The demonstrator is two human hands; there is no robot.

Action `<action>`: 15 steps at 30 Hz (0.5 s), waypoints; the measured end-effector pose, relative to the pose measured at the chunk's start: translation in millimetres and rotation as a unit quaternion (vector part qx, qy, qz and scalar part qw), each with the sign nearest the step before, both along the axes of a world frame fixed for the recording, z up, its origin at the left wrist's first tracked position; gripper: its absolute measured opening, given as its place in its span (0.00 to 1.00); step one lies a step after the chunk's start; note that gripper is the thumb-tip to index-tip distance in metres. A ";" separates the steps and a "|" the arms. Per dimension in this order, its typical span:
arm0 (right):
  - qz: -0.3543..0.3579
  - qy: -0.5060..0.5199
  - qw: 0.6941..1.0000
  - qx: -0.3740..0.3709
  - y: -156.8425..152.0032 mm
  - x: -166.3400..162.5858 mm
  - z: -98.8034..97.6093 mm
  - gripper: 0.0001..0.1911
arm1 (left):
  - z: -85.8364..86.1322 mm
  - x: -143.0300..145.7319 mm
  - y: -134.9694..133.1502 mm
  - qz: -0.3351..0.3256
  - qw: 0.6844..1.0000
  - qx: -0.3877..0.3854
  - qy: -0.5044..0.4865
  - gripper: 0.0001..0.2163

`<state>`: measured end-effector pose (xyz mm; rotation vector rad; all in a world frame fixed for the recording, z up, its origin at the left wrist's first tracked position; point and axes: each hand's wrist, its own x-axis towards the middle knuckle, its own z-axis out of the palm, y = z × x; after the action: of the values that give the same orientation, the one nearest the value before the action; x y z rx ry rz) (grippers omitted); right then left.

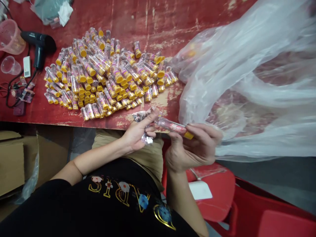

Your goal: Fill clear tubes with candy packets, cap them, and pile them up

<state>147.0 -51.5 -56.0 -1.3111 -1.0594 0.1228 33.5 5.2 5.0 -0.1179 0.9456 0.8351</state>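
My right hand (194, 144) pinches the yellow-capped end of a clear plastic tube (172, 126) with a pink label, held just past the table's front edge. Its other end points toward my left hand (142, 131), whose fingers are closed on a bunch of crinkled clear plastic wrappers (147, 139) with dark and silvery print. Beyond my hands, a big heap of similar yellow-capped tubes (106, 72) lies on the table. Whether the tube's far end touches my left fingers I cannot tell.
Large translucent plastic bags (217, 72) cover the right of the red table (163, 19). A dark hair dryer (40, 46), a pink basket (12, 37) and a clear cup (11, 65) stand left. Cardboard boxes (12, 164) sit below; red stools (219, 197) are at lower right.
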 end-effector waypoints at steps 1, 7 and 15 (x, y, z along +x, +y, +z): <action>0.014 -0.032 0.999 -0.001 -2.6 1.8 0.4 0.13 | 0.0 -0.5 -0.3 0.005 1.000 0.004 0.001 0.19; 0.037 -0.183 0.982 0.016 -18.1 8.9 6.1 0.28 | 3.9 -2.7 -1.3 0.023 0.999 0.009 0.033 0.16; 0.115 -0.091 0.987 -0.072 -31.5 10.8 10.3 0.26 | 6.1 -0.9 -7.2 -0.008 0.996 0.063 0.065 0.17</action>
<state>157.8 -83.0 -45.7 -1.3455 -1.3780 0.2608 32.6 -2.0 11.1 0.0527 1.0118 0.8941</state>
